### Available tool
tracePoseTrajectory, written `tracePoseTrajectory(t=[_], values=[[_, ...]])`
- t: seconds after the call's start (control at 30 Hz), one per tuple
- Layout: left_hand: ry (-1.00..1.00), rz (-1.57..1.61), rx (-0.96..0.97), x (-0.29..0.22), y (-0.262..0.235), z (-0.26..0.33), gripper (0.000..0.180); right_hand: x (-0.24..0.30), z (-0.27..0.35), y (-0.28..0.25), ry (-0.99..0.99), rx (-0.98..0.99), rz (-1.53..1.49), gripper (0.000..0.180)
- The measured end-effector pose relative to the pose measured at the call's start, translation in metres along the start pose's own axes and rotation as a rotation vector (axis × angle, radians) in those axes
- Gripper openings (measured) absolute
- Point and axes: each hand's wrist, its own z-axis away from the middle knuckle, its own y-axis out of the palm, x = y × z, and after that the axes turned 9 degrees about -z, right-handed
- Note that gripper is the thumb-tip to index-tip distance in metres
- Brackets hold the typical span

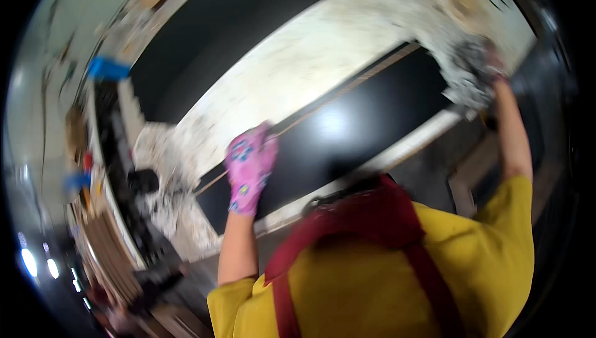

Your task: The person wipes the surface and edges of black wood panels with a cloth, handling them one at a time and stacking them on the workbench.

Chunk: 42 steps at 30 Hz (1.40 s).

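A dark, glossy flat panel [347, 127] with a thin brown strip along its far edge lies slantwise on a pale, stained worktop [298, 58]. My left hand [250, 155], in a pink flowered glove, rests flat at the panel's far left edge, its fingers partly smeared by motion. At the panel's right end, my right hand [493, 64] is closed on a crumpled grey-and-white rag [470, 68]. Blur hides the right fingers' exact shape and whether that hand is gloved.
A second, larger black panel [230, 33] lies beyond the first. To the left are a blue box [108, 68], a dark object [143, 181] and stacked brown boards [110, 254]. Blurred items lie at the far right corner of the worktop. A brown angled frame [469, 179] stands below right.
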Motion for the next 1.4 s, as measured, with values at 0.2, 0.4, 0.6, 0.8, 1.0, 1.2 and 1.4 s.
tracePoseTrajectory(t=[0.2, 0.4, 0.6, 0.8, 1.0, 1.2, 1.4], values=[[-0.059, 0.024, 0.026, -0.002, -0.019, 0.011, 0.038, 0.003, 0.054, -0.058, 0.031, 0.113, -0.003, 0.031], [-0.075, 0.150, 0.061, 0.006, -0.023, 0.019, 0.041, 0.041, 0.098, -0.104, 0.043, 0.202, 0.067, 0.027], [-0.134, 0.409, -0.469, 0.067, -0.011, 0.029, 0.028, 0.122, 0.112, -0.079, -0.078, 0.278, 0.021, 0.024], [-0.530, 0.140, -0.289, 0.228, -0.071, 0.107, 0.017, 0.202, 0.156, 0.040, -0.209, 0.373, -0.231, 0.020], [-0.159, -0.337, -0.072, 0.280, -0.018, 0.156, 0.045, 0.221, 0.158, 0.056, -0.185, 0.360, -0.165, 0.018], [-0.170, -0.386, 0.063, 0.275, -0.031, 0.150, 0.047, 0.223, 0.156, 0.057, -0.125, 0.383, -0.188, 0.021], [-0.721, 0.753, 0.135, 0.173, -0.094, 0.129, 0.056, 0.219, 0.160, 0.061, -0.076, 0.325, -0.242, 0.018]])
